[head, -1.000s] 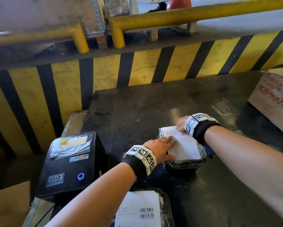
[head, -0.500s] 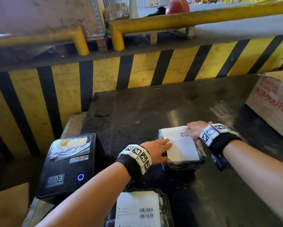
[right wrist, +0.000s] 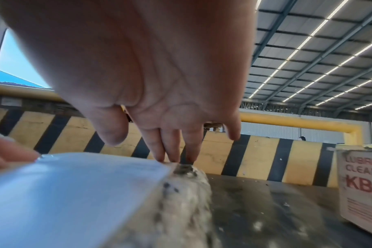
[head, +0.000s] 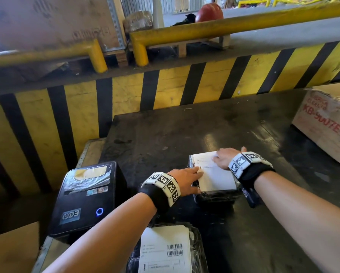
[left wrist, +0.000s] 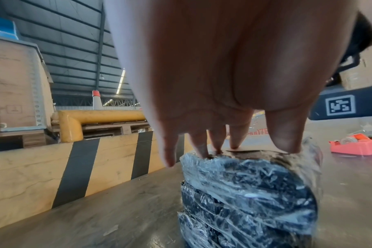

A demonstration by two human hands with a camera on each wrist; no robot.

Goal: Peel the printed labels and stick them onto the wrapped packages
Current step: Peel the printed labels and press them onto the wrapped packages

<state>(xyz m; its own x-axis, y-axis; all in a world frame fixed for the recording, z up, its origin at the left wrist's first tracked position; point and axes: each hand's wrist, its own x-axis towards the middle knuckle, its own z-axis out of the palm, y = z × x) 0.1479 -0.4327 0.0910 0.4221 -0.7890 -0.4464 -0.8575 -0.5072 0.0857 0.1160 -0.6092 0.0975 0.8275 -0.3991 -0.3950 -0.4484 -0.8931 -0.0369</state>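
A black package wrapped in clear film (head: 214, 196) (left wrist: 249, 193) lies on the dark table (head: 184, 131), with a white printed label (head: 214, 174) (right wrist: 70, 193) on its top. My left hand (head: 186, 180) (left wrist: 223, 147) lies flat on the label's left edge, straight fingers pressing down. My right hand (head: 224, 157) (right wrist: 174, 156) presses the label's far right part with straight fingers. A second wrapped package with a barcode label (head: 165, 251) lies at the near edge.
A black label printer (head: 84, 200) stands to the left of the table. A cardboard box with red lettering (head: 324, 123) (right wrist: 361, 184) sits at the right. A red tape dispenser (left wrist: 355, 146) lies on the table. A yellow and black striped barrier (head: 165, 89) runs behind.
My right hand slid from the label's far left corner to its right side, then came back toward the middle of the far edge. My left hand stayed on the left edge.
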